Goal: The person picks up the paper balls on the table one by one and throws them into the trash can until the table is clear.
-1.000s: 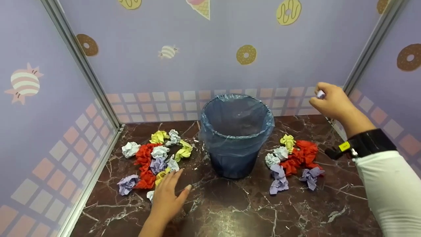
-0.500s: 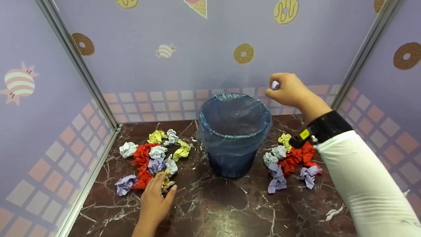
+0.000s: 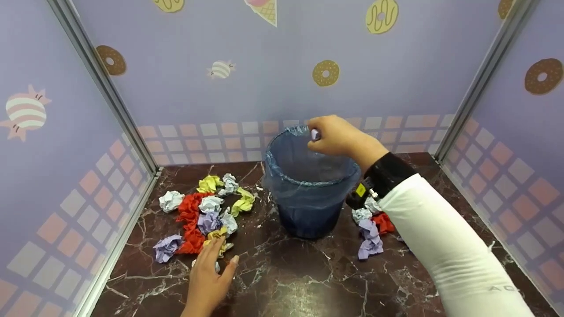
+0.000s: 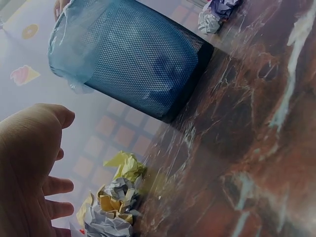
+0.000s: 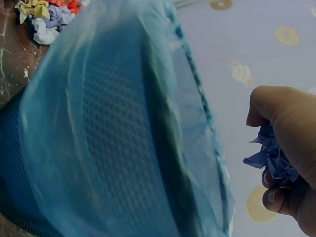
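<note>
Fingers point(image 5: 274, 199) of the right hand point(image 3: 332, 136) curl closely round a purple paper ball point(image 5: 271, 155), thumb on one side, crumpled edges poking out; from the head view only a pale sliver of it shows in the fist. That hand is over the mouth of the bin point(image 3: 310, 220), toward the back right of the rim, knuckles up. Bin stands upright mid-desk, dark blue mesh, with a translucent bluish liner point(image 3: 304, 198) folded over the rim; left wrist view shows vague shapes through the mesh, too dim to name. Left hand point(image 3: 209, 273) is low at the near end of the left-hand pile, fingers loosely extended and apart, thumb out to the side, gripping nothing. Nearest to it: a mustard-yellow paper ball point(image 3: 218, 241) just past the fingertips; contact cannot be told. A white scrap point(image 3: 217, 266) is mostly hidden by the same hand. Pile left of the bin is mixed: red crumpled paper point(image 3: 189, 207) down its middle, a white paper ball point(image 3: 171, 201) at the outer left, another purple piece point(image 3: 167, 248) at the near left, bright yellow paper point(image 3: 243, 202) on the bin side. Right of the bin, a second group: lilac paper point(image 3: 370, 240), red paper point(image 3: 383, 223) and pale crumpled paper point(image 3: 361, 215), partly covered by the white sleeve point(image 3: 445, 237) and black wrist strap point(image 3: 392, 171). Desk point(image 3: 308, 273) is dark red-brown with pale veins; lavender wall point(image 3: 273, 94) behind, printed with doughnuts and sweets.
</note>
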